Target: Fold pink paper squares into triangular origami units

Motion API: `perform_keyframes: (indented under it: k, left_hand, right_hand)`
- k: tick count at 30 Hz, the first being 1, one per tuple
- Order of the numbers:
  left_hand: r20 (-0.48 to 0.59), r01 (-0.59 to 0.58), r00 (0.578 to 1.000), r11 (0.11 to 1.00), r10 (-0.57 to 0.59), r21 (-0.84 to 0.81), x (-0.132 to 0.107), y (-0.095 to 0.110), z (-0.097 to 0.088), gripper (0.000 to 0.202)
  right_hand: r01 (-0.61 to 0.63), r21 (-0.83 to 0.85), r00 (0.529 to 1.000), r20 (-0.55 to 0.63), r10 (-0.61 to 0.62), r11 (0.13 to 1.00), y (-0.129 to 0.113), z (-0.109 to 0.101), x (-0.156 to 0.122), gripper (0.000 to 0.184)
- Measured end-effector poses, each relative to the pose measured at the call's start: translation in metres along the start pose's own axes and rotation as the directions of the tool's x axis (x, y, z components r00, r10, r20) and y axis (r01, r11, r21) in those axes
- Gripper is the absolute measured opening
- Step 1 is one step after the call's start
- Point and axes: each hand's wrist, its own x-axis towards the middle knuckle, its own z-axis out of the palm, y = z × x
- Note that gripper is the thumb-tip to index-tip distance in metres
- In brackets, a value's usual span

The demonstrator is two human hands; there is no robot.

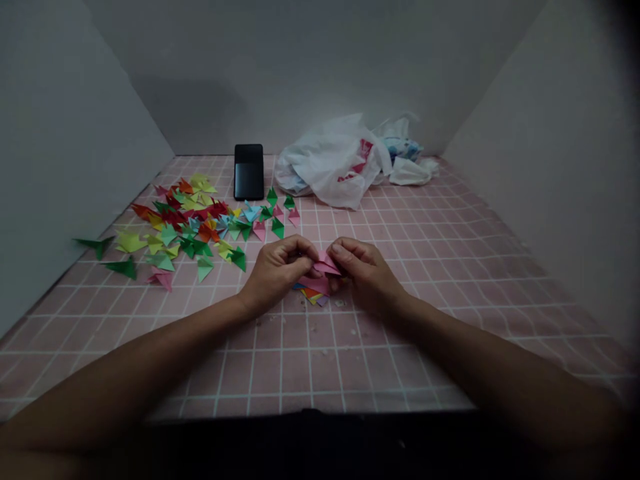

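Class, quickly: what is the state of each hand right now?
Left hand: closed, pinching the pink paper piece.
Right hand: closed, pinching the same pink paper piece.

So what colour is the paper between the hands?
Pink; the folded paper shows best in the head view.

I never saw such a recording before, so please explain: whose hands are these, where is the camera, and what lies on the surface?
No machine here: one camera, worn on a person's head, looks forward and down, so both bare arms belong to that person. The left hand and the right hand together pinch a small pink folded paper piece, just above a few flat coloured paper sheets. The surface is a pink mat with white grid lines. At the left lies a heap of folded paper triangles in many colours; farther back are a black rectangular phone and a crumpled white plastic bag.
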Motion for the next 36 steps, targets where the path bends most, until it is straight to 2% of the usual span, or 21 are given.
perform_keyframes:
  k: [5,9,11,15,17,24,27,32,36]
  left_hand:
    - [0.053,-0.029,0.998,0.998,0.026,0.056,0.001,-0.003,0.000,0.007]
    - [0.042,-0.027,0.999,0.998,0.024,0.052,0.002,-0.006,0.001,0.007]
    - [0.020,-0.006,1.000,1.000,0.006,0.017,0.002,-0.006,0.002,0.010]
    - [-0.018,0.077,0.997,0.993,-0.079,-0.092,0.000,-0.004,0.005,0.027]
    - [-0.016,0.115,0.993,0.986,-0.118,-0.117,-0.001,-0.003,0.006,0.026]
    - [-0.021,0.135,0.990,0.984,-0.138,-0.118,0.000,-0.005,0.005,0.026]
    - [-0.026,0.123,0.992,0.988,-0.126,-0.092,0.000,-0.006,0.005,0.024]
    - [-0.084,0.105,0.990,0.991,-0.112,-0.080,0.002,-0.007,0.004,0.024]
    - [-0.101,0.136,0.984,0.986,-0.146,-0.098,0.003,-0.007,0.002,0.022]
  right_hand:
    - [0.022,-0.039,1.000,-0.004,-0.022,0.999,0.000,-0.002,0.003,0.026]
    - [0.022,-0.095,1.000,0.004,-0.022,0.995,0.000,-0.003,0.004,0.024]
    - [0.057,-0.194,0.998,-0.007,-0.060,0.979,-0.001,-0.002,0.003,0.023]
    - [0.187,-0.482,0.973,-0.028,-0.228,0.856,-0.004,-0.001,0.001,0.021]
    - [0.216,-0.568,0.957,-0.038,-0.288,0.794,-0.005,-0.001,0.001,0.020]
    - [0.256,-0.666,0.920,-0.053,-0.388,0.700,-0.002,-0.001,0.000,0.021]
    - [0.248,-0.625,0.935,-0.046,-0.353,0.740,-0.001,-0.001,0.000,0.021]
    - [0.115,-0.334,0.989,-0.047,-0.138,0.935,0.004,-0.002,0.002,0.024]
    - [0.069,-0.208,0.996,-0.047,-0.080,0.976,0.005,-0.001,0.002,0.023]
